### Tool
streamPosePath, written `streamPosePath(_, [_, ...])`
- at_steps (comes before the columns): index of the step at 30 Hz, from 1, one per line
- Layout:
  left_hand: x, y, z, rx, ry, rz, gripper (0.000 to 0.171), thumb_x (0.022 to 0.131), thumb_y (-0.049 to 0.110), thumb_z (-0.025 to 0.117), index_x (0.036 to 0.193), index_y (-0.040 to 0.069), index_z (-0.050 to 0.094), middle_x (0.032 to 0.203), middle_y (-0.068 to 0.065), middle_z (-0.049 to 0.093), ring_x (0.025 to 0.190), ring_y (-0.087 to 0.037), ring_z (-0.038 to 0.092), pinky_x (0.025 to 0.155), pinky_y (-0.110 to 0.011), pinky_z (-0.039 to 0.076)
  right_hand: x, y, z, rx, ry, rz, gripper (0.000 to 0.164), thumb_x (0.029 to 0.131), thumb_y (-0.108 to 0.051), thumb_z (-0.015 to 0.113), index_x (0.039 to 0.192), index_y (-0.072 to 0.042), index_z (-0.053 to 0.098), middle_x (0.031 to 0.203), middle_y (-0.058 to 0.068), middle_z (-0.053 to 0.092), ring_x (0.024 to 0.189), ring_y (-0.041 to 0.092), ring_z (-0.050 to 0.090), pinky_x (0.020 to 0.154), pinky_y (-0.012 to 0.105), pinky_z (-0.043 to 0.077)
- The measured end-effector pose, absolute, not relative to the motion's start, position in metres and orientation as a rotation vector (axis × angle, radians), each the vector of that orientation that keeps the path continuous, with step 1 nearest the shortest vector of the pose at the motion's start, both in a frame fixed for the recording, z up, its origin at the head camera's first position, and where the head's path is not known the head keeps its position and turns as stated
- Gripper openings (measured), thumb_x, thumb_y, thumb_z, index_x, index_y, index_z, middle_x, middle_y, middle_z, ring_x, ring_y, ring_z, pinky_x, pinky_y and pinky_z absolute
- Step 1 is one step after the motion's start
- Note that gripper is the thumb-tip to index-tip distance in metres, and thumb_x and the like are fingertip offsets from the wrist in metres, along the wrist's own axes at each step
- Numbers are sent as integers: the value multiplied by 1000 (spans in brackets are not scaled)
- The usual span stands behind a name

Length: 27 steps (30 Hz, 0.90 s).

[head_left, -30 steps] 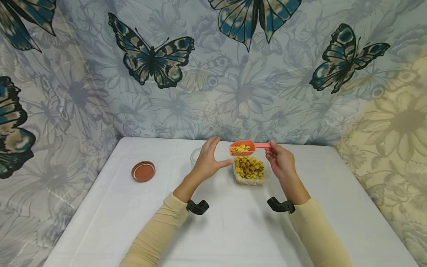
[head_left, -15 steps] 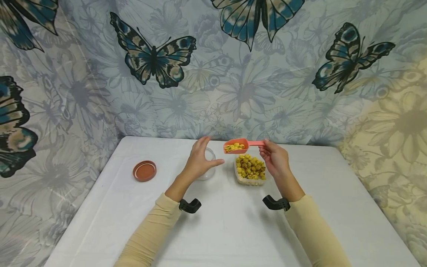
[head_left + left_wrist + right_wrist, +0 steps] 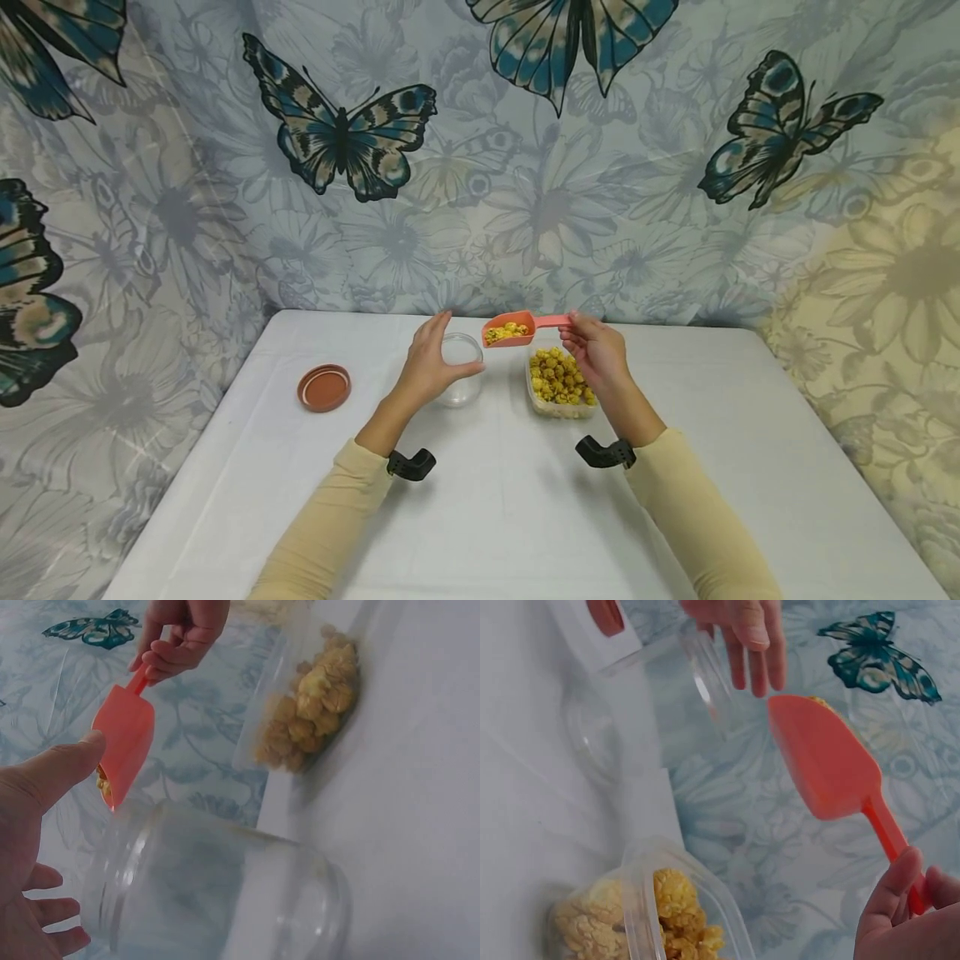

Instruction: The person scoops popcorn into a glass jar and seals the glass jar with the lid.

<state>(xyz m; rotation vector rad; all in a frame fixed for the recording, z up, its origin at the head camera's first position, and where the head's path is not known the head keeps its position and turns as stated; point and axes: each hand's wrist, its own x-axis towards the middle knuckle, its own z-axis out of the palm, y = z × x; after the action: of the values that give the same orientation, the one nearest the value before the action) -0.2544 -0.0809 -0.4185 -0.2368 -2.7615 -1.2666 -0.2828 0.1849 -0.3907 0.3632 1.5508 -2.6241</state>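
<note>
- Head view shows your left hand (image 3: 424, 369) beside the clear jar (image 3: 461, 389), thumb spread away from the long, extended fingers; these grasp nothing, and you cannot tell whether they touch the glass.
- Your right hand (image 3: 602, 360) pinches the handle of the red-orange scoop (image 3: 825, 761), thumb against the fingers, with the bowl of the scoop reaching leftward from your right fingertips toward the left ones.
- Popcorn (image 3: 507, 332) lies in that bowl, between your two sets of fingers and above the bench (image 3: 480, 517).
- The jar stands upright on the bench, just to the right of your left fingers, its mouth uncovered and its walls see-through; your left thumb crosses in front of it.
- From the right wrist, the tip of the scoop shows near the rim of the jar with a gap between, and your left fingertips hang just beyond that rim.
- Below your right fingers stands the clear plastic container (image 3: 562, 411), heaped with yellow kernels (image 3: 555, 375); it sits to the right of the jar, apart from it.
- Well to the left of your left fingers, the brown lid (image 3: 324, 388) lies flat on the bench.
- Behind your fingers hangs a floral cloth (image 3: 547, 212) with large blue and black butterflies (image 3: 341, 142).
- Black bands (image 3: 412, 464) circle both your wrists, back from the fingers, where the pale yellow sleeves (image 3: 318, 525) end.
</note>
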Motion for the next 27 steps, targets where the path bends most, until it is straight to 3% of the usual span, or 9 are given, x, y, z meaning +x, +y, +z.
streamPosePath(13, [-255,-94,-444,-146,-2784,-1367,111,70,43,86,155,9,22,158,-16,28,147,-34,26,118,-54,28,-283,178,-397,367,1611,-2568,12,98,-17,57,101,-5,61,73,0,68,65,8,65,62,16,56])
streamPosePath(18, [-256,-96,-451,-102,-2749,-1467,112,71,39,86,155,7,19,155,-17,34,144,-34,31,117,-54,30,-283,176,-399,348,1630,-2563,11,98,-17,58,96,-6,63,73,0,68,65,8,65,62,16,55])
streamPosePath(21, [-255,-98,-455,-87,-2741,-1509,109,71,40,86,153,6,23,154,-18,36,144,-34,33,118,-54,29,-283,174,-399,350,1637,-2563,11,97,-17,59,93,-7,64,73,0,68,65,8,65,62,16,56])
streamPosePath(27, [-253,-100,-459,-63,-2714,-1589,99,72,39,85,149,6,33,151,-16,40,143,-32,35,118,-52,29,-283,171,-398,326,1678,-2548,17,96,-19,62,104,-4,61,74,-2,69,67,7,66,65,16,56])
